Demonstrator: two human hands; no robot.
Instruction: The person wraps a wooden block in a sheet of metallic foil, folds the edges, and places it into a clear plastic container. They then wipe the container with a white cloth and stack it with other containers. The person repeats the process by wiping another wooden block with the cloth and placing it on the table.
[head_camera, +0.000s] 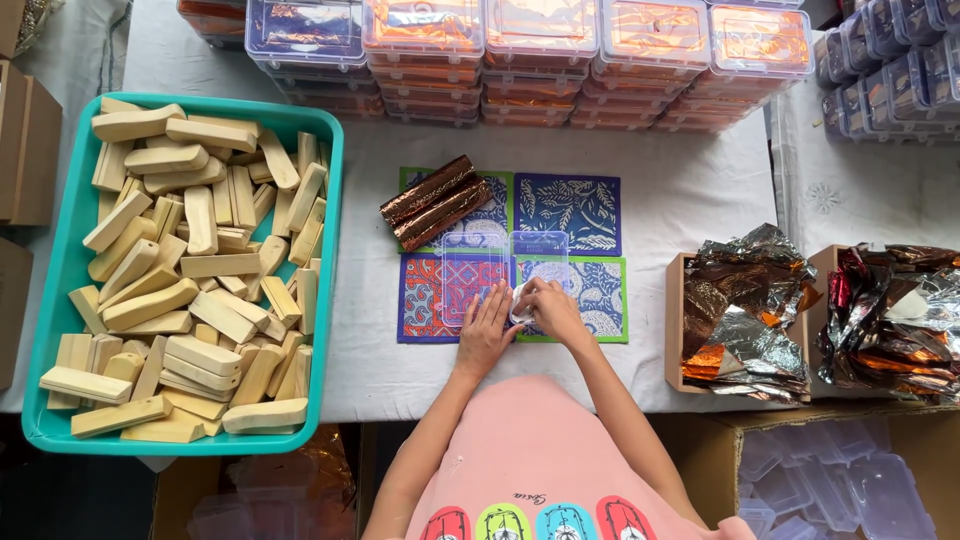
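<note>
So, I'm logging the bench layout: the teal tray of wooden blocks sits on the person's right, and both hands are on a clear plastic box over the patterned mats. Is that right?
Not quite. The head view shows the teal tray of wooden blocks on the person's left, not right. The rest holds: the left hand and right hand are both on the clear plastic box over the patterned mats.

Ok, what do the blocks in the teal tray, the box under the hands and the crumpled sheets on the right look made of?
Blocks in the teal tray: probably bare pale wood, matte, faint grain.
Clear box, touched by the left hand and right hand: see-through plastic, glossy; the patterned mats show through.
Crumpled sheets: likely metallic foil, silver and orange, sharp creases and mirror glints.
</note>
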